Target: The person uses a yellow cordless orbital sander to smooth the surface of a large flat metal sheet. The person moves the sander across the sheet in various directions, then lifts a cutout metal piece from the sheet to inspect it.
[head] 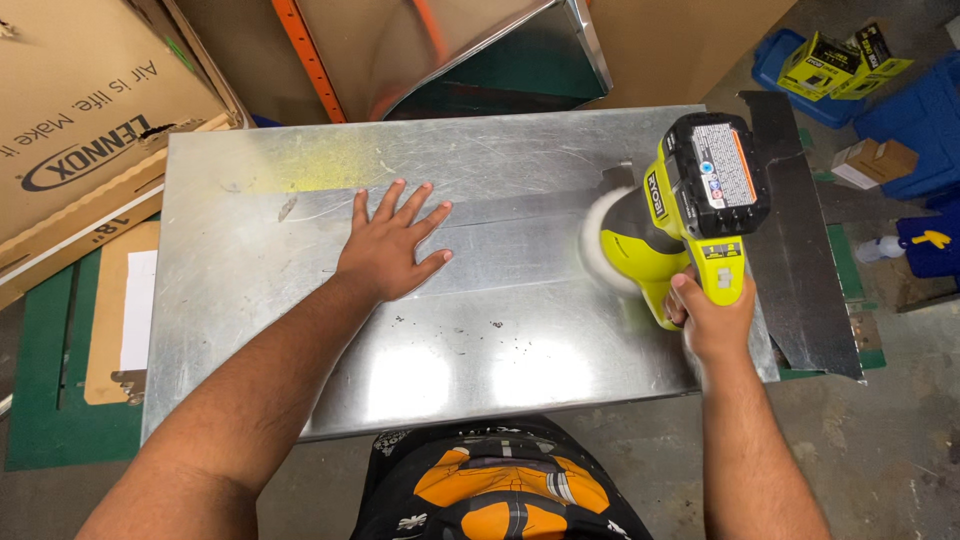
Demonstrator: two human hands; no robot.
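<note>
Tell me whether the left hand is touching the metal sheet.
Touching: the head view shows the left hand pressed flat, fingers spread, on the metal sheet.

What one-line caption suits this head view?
Left hand pressed flat on a shiny galvanized sheet-metal panel while the right hand grips a lime-green cordless buffer against it.

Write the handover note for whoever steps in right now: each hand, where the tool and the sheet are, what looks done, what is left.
Left hand: flat, fingers spread, pressing on the metal sheet near its middle.
Right hand: closed around the handle of the yellow-green cordless polisher, battery pack on top.
White pad: on the sheet's right part, blurred, so it looks to be spinning.
Sheet: lies flat on the work surface, with a darker metal piece at its right edge.
Done: cannot tell for sure; the near part reflects light brightly.
Left: small dark specks remain near the centre; the far left shows scratches and a yellowish tint.
</note>
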